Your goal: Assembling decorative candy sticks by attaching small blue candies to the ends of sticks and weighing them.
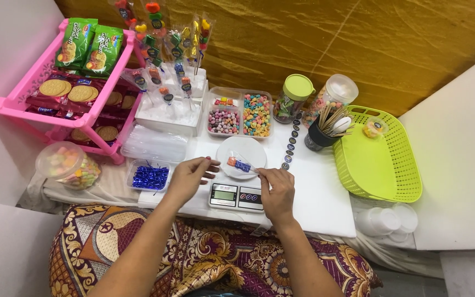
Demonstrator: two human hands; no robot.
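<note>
Head view: right hand fingers pinch a candy skewer over the white dish; left hand fingers pressed together.

Two green biscuit packs, two lidded jars, one green basket, one scale, perhaps seven candy skewers.

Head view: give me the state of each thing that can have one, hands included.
Left hand: fingers pinched, nothing clearly held.
Right hand: holding the candy skewer.
Candy skewer: wrapped, lying over the scale's white dish.
Kitchen scale: display lit.
Green-lidded jar: closed.
Clear-lidded jar: closed.
Green basket: nearly empty, one wrapped sweet inside.
</note>
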